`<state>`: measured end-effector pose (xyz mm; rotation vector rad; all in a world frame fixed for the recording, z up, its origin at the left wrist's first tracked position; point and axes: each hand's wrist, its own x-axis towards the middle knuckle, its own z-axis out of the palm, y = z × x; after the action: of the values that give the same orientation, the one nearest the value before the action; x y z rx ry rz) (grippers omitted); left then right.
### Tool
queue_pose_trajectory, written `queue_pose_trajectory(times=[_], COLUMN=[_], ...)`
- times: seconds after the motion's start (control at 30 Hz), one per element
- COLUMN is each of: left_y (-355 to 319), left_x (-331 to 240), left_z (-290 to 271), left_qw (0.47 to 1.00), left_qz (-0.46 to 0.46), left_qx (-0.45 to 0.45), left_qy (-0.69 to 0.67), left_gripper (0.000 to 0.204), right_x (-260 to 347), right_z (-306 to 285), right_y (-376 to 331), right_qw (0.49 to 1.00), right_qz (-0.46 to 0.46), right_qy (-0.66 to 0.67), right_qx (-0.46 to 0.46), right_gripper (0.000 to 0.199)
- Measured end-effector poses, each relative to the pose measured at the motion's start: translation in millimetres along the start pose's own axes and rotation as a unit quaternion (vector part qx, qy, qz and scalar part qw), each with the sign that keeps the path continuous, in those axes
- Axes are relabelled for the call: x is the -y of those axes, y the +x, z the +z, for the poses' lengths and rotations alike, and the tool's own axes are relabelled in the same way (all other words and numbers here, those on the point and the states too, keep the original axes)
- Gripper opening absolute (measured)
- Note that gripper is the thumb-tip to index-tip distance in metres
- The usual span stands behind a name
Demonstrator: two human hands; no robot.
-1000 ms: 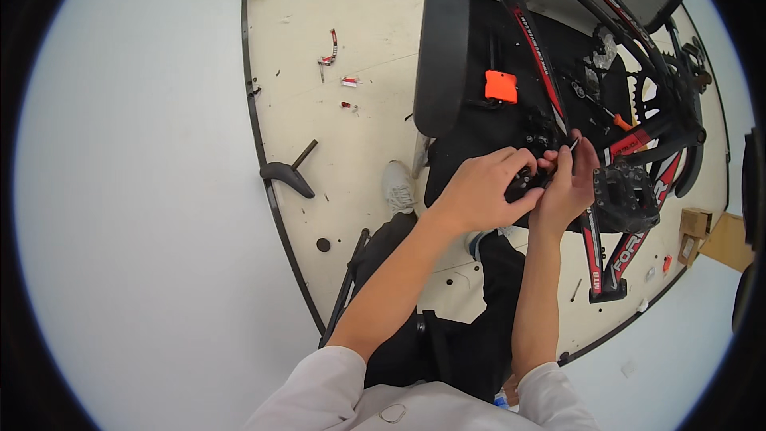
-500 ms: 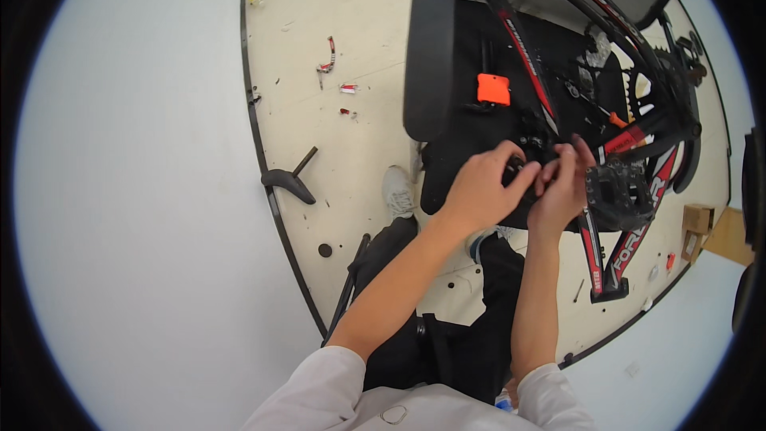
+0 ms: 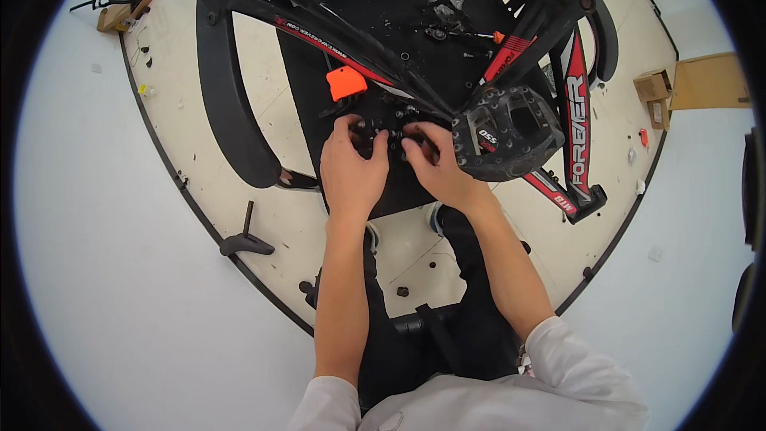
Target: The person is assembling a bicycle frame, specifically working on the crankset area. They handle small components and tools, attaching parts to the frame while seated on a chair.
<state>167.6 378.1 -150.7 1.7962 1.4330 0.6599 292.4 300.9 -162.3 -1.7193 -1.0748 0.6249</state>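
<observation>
Fingers bent, my left hand (image 3: 351, 175) curls around a small black part (image 3: 365, 137) at the near side of the black work surface (image 3: 311, 56). My right hand (image 3: 447, 175) is just beside it, thumb and fingers drawn together over the small dark parts (image 3: 391, 121); what it pinches is too dark to make out. Close to the right knuckles is a large black bicycle pedal (image 3: 523, 164) with studs. A black, red and white bicycle frame (image 3: 576, 112) lies across the surface, one tube running just beyond my fingers.
An orange squarish piece (image 3: 346, 84) lies beyond my left hand. An orange-handled screwdriver (image 3: 479, 35) and small hardware are farther back. A curved black mudguard (image 3: 231, 104) stands at left. On the floor are a bicycle saddle (image 3: 246, 244) and, at right, cardboard boxes (image 3: 654, 88).
My view has swung to the right, so the frame and surface appear farther left. The hands have moved slightly apart, and the pedal now shows more fully beside the right hand.
</observation>
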Motion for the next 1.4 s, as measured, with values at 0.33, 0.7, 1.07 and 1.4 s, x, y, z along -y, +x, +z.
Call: queue_pose_trajectory(times=[0.33,0.7,1.07,1.4], left_y=[-5,-19,-10,0], left_x=[-11,-6,3,5], left_z=[1,5,0,-23], left_qw=[0.996,0.998,0.996,0.956], left_qz=[0.07,0.041,0.032,0.046], left_qx=[0.028,0.044,0.065,0.1], left_qy=[0.038,0.016,-0.055,-0.272], left_gripper=[0.024,0.029,0.024,0.035], right_x=[-19,1,-4,28], right_z=[-14,-11,3,-10], right_y=[0,12,11,2], right_qw=[0.971,0.978,0.978,0.928], right_qz=[0.002,0.048,-0.001,0.244], right_qy=[-0.219,-0.153,-0.195,0.266], right_qx=[0.091,0.131,0.076,0.096], right_gripper=[0.054,0.038,0.027,0.026])
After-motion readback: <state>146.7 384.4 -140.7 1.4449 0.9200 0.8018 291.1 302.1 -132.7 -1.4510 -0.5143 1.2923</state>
